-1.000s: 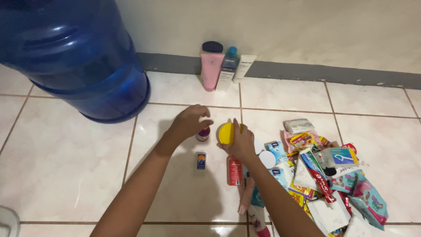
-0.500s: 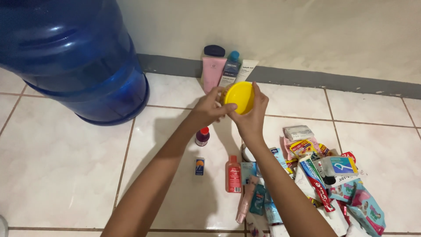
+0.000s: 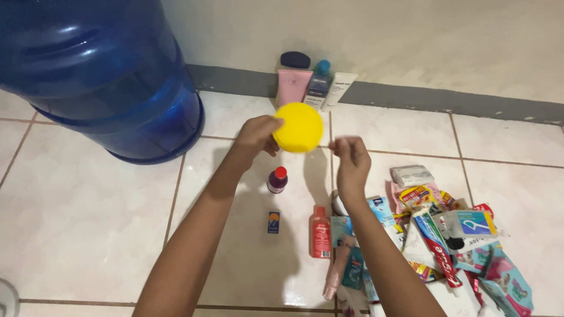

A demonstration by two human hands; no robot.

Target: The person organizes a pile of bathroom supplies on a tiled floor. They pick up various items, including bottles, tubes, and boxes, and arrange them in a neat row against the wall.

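Left hand (image 3: 257, 134): closed on the left rim of a round yellow lid (image 3: 299, 127), which we hold up above the tiled floor (image 3: 88, 223) with its flat face toward the camera. The lid sits to the right of this hand, between our two hands, and the left is the only one touching it.

Blue water jug (image 3: 100, 76): far left, standing against the wall, well apart from the hands.

Small dark bottle with red cap (image 3: 277, 179): upright on the floor, below the lid.

Small orange-and-blue box (image 3: 273, 222): nearer us, below that bottle.

Pink tube (image 3: 292, 82), blue-capped bottle (image 3: 319, 84), white tube (image 3: 337, 91): a row leaning on the wall behind the lid.

Right hand (image 3: 351, 158): just right of the lid and apart from it, fingers loosely curled on nothing; blurred.

Red bottle (image 3: 320, 224): lying on the floor, long axis pointing away from us.

Pile of sachets and toothpaste boxes (image 3: 446, 235): far right.
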